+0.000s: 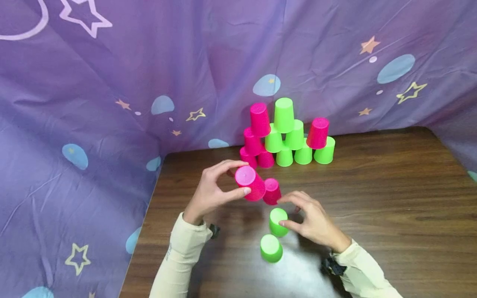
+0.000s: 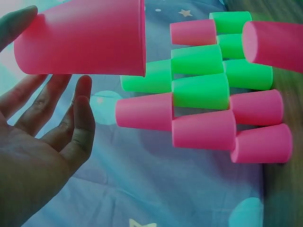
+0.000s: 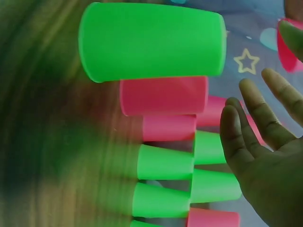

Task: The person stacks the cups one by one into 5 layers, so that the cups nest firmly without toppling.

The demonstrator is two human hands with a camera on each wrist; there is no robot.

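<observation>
My left hand grips an upside-down pink cup between thumb and fingers, raised above the tabletop in front of a stack of cups. In the left wrist view the thumb lies on one side of this cup and fingertips reach its other side. My right hand hovers beside an upside-down green cup, its fingers loosely spread. The right wrist view shows a gap between this hand and the nearby green cup. Another pink cup stands just past the right fingertips; a second green cup stands nearer me.
At the back of the wooden table, upside-down pink and green cups form a stepped stack. A pink cup and a green cup top it; another pink cup sits at its right end. Behind hangs a purple patterned cloth.
</observation>
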